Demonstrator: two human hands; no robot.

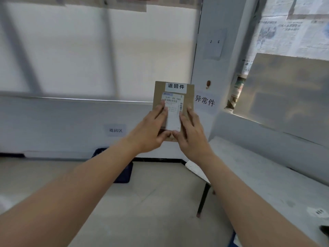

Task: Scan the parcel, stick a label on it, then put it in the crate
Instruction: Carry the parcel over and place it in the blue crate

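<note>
A small brown cardboard parcel (189, 97) is held upright in mid-air at arm's length, in front of the white wall. It bears a white shipping label (173, 111) with barcodes and, along its top edge, a white sticker (175, 86) with black characters. My left hand (151, 130) grips the parcel's left side, fingers lying over the shipping label. My right hand (192, 133) grips the right side, thumb at the bottom edge. A dark blue crate (122, 172) sits on the floor below, mostly hidden behind my left forearm.
A white table (263, 179) with a black leg (203, 200) stands at the right. A small barcode slip (318, 212) lies on it near the right edge. Signs (115, 130) with characters are stuck on the wall. A grey board (288, 97) leans at the back right.
</note>
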